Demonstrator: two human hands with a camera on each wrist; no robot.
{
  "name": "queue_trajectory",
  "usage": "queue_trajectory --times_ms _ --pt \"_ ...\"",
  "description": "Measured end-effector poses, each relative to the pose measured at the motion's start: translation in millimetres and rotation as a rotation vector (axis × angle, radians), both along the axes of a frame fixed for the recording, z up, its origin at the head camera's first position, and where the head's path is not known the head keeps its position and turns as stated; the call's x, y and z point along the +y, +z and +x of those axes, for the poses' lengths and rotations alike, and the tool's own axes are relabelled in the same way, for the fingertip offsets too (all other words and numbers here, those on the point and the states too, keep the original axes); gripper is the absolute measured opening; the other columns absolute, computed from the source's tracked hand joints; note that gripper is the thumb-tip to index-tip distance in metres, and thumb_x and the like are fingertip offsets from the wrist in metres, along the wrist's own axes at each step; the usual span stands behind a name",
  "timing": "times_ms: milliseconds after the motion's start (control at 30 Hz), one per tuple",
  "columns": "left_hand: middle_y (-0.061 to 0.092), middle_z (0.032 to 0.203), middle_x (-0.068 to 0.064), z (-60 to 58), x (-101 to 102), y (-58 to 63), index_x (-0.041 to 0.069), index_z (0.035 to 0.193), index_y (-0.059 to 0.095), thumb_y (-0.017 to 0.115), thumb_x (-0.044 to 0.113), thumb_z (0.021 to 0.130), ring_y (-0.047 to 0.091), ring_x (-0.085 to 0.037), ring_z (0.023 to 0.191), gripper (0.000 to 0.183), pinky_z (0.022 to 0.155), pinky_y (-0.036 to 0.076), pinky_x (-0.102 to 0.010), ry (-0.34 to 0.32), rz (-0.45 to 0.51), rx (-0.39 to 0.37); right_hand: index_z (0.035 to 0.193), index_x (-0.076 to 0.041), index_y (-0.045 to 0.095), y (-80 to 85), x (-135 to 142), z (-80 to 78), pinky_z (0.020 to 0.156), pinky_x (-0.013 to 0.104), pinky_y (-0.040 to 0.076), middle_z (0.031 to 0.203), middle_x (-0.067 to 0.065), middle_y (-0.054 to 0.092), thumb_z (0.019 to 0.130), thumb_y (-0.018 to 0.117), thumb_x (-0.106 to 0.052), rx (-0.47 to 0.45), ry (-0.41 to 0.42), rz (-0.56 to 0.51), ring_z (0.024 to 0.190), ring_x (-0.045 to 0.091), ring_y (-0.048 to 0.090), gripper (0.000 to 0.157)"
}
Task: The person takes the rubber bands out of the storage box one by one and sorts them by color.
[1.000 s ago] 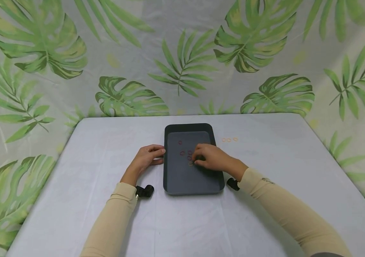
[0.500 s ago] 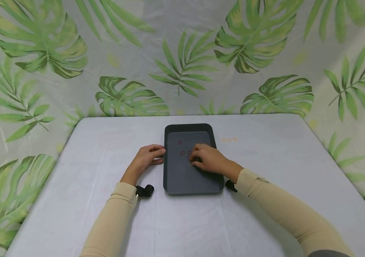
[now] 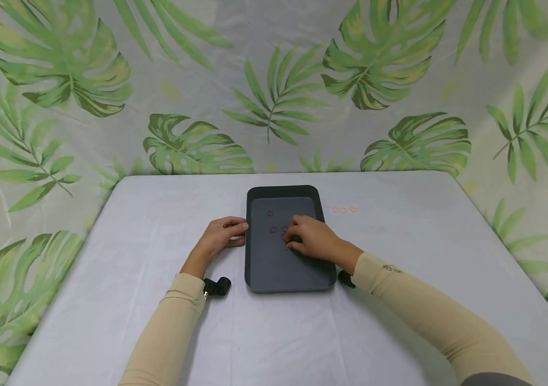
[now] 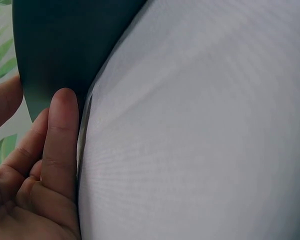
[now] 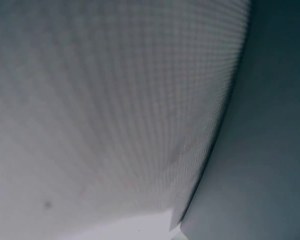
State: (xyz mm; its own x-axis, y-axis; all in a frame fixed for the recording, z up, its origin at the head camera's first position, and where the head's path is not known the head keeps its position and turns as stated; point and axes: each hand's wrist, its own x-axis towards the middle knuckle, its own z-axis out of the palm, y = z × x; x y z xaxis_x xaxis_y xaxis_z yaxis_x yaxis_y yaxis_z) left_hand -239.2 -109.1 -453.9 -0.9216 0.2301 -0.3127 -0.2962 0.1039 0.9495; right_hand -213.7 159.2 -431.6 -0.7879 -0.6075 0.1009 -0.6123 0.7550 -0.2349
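A dark grey rectangular tray (image 3: 278, 273) lies on the white-covered table. My left hand (image 3: 220, 233) touches its left side; in the left wrist view the extended fingers (image 4: 62, 135) rest against the outer wall. Over the tray's right half, my right hand (image 3: 314, 236) has its fingers curled down and pinches a small yellowish rubber band (image 3: 287, 247) at the fingertips. Red rubber bands lie on the tray floor: one farther back (image 3: 270, 213), one near the middle (image 3: 274, 230), and others beside the right fingers, partly covered by them. The right wrist view shows no fingers.
Three orange rubber bands (image 3: 343, 210) lie in a row on the table (image 3: 399, 225), right of the tray's far end. A leaf-patterned cloth (image 3: 274, 96) hangs behind the table. Small black cameras sit at both wrists.
The right hand has shifted slightly left over the tray. The yellowish rubber band, which lay flat as a ring, is now drawn in at the right fingertips. The left hand has stayed put.
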Motion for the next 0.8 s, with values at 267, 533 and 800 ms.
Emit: queue_trajectory --times_ms 267,533,800 --pt "0.061 0.123 -0.01 0.8 0.2 0.6 -0.001 0.131 0.06 0.066 0.016 0.096 0.065 -0.005 0.09 0.04 0.081 0.063 -0.023 0.004 -0.009 -0.005 0.091 -0.021 0.076 -0.5 2.2 0.6 0.076 0.031 0.055 0.101 -0.002 0.061 0.089 0.076 -0.028 -0.006 0.025 -0.016 0.091 0.014 0.058 0.007" --pt "0.061 0.123 -0.01 0.7 0.3 0.7 -0.001 0.132 0.06 0.066 0.016 0.096 0.066 -0.005 0.09 0.04 0.082 0.063 -0.023 0.003 -0.017 -0.008 0.091 -0.021 0.076 0.4 2.9 -0.1 0.077 0.031 0.055 0.102 -0.002 0.062 0.089 0.076 -0.027 -0.01 0.03 -0.011 0.092 0.015 0.058 0.007" --pt "0.061 0.123 -0.01 1.5 -0.9 1.6 -0.002 0.132 0.059 0.066 0.016 0.096 0.066 -0.006 0.089 0.041 0.082 0.063 -0.024 -0.003 -0.008 0.006 0.092 -0.019 0.077 9.5 8.5 -6.2 0.077 0.033 0.055 0.099 -0.002 0.061 0.089 0.076 -0.025 -0.004 0.019 -0.074 0.091 0.015 0.059 0.006"
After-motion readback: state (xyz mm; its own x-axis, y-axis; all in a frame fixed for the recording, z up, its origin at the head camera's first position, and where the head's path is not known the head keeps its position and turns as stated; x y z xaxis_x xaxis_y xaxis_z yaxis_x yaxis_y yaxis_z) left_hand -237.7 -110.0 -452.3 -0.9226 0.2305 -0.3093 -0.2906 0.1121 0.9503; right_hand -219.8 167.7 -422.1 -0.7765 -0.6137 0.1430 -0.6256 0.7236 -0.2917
